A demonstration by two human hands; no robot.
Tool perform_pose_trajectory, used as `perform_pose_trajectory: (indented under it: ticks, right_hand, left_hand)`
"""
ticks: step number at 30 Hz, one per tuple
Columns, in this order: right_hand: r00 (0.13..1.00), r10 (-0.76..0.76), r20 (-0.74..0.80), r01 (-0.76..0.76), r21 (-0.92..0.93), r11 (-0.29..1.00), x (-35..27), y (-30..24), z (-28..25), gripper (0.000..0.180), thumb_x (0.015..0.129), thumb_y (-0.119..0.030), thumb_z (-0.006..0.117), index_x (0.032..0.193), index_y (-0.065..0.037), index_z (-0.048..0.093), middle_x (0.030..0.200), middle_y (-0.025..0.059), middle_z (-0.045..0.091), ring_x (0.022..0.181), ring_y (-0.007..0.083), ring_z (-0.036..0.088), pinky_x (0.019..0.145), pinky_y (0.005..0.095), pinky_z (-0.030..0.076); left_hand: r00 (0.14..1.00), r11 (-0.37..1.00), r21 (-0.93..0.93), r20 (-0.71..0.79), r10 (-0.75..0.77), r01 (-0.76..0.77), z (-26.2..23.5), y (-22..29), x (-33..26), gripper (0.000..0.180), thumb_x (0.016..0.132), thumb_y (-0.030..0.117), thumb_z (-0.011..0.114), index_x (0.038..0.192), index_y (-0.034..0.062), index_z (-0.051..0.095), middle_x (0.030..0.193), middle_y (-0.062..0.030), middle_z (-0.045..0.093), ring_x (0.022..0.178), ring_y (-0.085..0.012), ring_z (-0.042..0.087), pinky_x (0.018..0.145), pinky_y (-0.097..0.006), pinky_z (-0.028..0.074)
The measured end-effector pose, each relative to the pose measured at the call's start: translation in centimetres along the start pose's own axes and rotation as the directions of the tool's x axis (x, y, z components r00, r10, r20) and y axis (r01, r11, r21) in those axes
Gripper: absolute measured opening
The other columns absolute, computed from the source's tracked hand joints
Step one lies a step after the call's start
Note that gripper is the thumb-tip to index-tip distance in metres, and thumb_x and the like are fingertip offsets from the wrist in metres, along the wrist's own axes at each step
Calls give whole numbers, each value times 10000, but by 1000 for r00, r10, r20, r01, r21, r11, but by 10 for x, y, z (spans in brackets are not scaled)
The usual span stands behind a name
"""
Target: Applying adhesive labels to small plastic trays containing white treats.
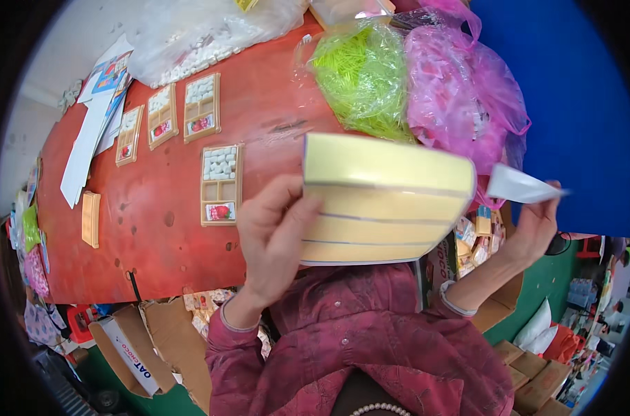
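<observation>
My left hand (270, 239) grips the left edge of a pale yellow sheet (381, 208) crossed by thin dark lines, its thumb on the near face. The sheet curves and tilts in front of my body. Off its right edge, my right hand (533, 229) pinches a small white piece of paper or film (520, 186), blurred and apart from the sheet. Just left of my left hand lies a beige compartment tray (220, 188) with small white pieces in its far section and a strawberry-printed packet in its near one.
More filled trays (162, 118) sit farther left on the red table (148, 208), near white paper sheets (93, 139) and a beige tray stack (91, 220). A bag of green strands (360, 76) and a pink bag (461, 97) stand at the back. Open cardboard boxes (169, 333) flank me below.
</observation>
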State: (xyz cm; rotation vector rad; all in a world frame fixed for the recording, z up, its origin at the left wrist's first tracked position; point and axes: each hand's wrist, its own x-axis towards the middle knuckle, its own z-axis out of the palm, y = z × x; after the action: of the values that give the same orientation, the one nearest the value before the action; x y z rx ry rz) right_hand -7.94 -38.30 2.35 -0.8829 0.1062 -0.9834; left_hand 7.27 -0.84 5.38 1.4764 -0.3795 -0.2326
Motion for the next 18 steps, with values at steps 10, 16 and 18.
perform_pose_trajectory:
  ticks: [10, 16, 18]
  right_hand:
    - [994, 9, -106, 2, 110, 994, -21, -14, 8, 296, 951, -110, 443, 1212, 25, 476, 1187, 128, 565, 1062, 201, 547, 946, 343, 422]
    - [974, 178, -139, -157, 149, 976, -36, -13, 19, 229, 929, -148, 501, 1078, 12, 569, 1010, 125, 638, 932, 216, 608, 831, 373, 483]
    - [969, 158, -190, -143, 90, 986, -45, -12, 22, 229, 931, -112, 490, 1090, 44, 542, 1018, 148, 621, 937, 215, 587, 823, 331, 487]
  left_hand:
    - [979, 957, -221, -121, 163, -187, 45, 3, 133, 238, 858, 83, 531, 1036, -56, 605, 910, -78, 636, 859, -125, 582, 760, -232, 449]
    - [828, 788, 426, -141, 543, -444, 12, -21, 140, 268, 861, 110, 549, 1079, -35, 602, 1054, -152, 612, 1008, -226, 570, 860, -292, 438]
    - [905, 798, 522, -110, 412, -300, -35, -17, 110, 270, 850, 107, 570, 1088, -16, 607, 1114, -164, 591, 1067, -256, 547, 907, -323, 419]
